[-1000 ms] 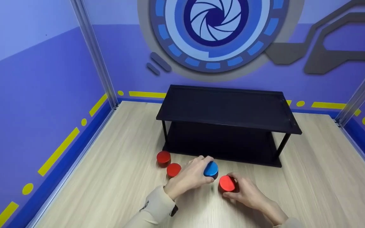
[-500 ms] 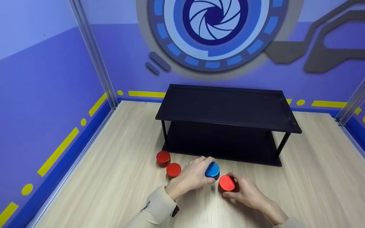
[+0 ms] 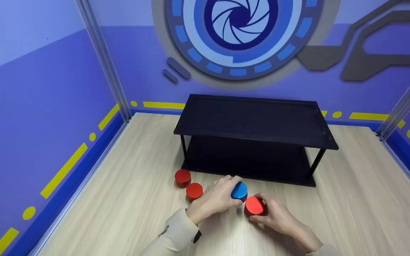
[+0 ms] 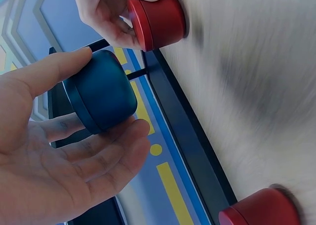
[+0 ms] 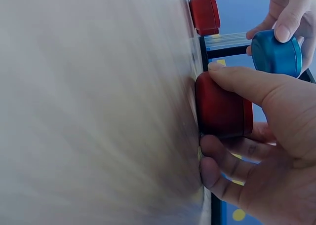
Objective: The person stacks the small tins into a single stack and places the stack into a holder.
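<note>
Blue canister (image 3: 240,191), aloft in left grip (image 3: 218,195), part-open and curled round it, nudged toward 3 o'clock since a second ago; at 4:30, red canister (image 3: 253,206) on bench (image 3: 126,199), held likewise by right grip (image 3: 279,214).

Carried the blue tin (image 3: 240,191) a little to the right with the left hand (image 3: 217,197), compared with one second ago. Brought it nearer to the red tin (image 3: 254,206) in the right hand (image 3: 278,216), leaving less space between them in the head view. Continued in the same direction during the last half second. Moved the left sleeve (image 3: 179,231) slightly along, and increased a bit the distance from the two other red tins (image 3: 194,191). Shifted the head view very slightly too, showing the black shelf (image 3: 255,119) now a trace more left and higher.
</note>
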Motion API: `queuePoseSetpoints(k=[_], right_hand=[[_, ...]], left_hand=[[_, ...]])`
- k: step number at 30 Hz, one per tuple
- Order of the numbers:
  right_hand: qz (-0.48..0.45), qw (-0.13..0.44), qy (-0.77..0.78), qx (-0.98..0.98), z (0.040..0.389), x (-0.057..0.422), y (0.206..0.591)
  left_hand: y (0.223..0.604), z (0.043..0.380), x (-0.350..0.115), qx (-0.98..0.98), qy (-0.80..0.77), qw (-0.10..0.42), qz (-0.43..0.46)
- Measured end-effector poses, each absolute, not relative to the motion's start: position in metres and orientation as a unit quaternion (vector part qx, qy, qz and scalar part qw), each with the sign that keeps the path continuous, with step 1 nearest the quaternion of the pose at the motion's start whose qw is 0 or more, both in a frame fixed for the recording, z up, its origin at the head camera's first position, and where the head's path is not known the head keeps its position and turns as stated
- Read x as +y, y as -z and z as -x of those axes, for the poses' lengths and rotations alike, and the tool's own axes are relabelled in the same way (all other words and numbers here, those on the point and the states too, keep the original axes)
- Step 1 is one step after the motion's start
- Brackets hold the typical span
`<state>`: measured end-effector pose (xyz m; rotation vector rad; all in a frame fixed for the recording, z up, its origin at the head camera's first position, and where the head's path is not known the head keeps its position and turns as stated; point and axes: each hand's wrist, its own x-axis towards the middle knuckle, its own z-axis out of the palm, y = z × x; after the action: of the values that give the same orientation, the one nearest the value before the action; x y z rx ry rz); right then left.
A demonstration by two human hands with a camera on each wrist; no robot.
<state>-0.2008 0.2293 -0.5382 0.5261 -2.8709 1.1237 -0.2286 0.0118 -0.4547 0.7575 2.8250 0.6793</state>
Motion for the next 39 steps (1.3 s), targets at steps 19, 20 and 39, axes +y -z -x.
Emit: queuePoseSetpoints(k=[19, 20, 39], right_hand=[[-0.159, -0.003, -0.354, -0.922, 0.2, 0.229, 0.541], [-0.16, -0.002, -0.353, -0.922, 0.201, 0.229, 0.541], [-0.181, 0.016, -0.372, -0.91, 0.199, 0.23, 0.541]], left_hand=[[0.455, 0.226, 0.023, 0.932, -0.223, 0.075, -0.277], [0.455, 0.226, 0.024, 0.932, -0.223, 0.076, -0.276], [0.468, 0.224, 0.043, 0.931, -0.192, 0.077, -0.3]])
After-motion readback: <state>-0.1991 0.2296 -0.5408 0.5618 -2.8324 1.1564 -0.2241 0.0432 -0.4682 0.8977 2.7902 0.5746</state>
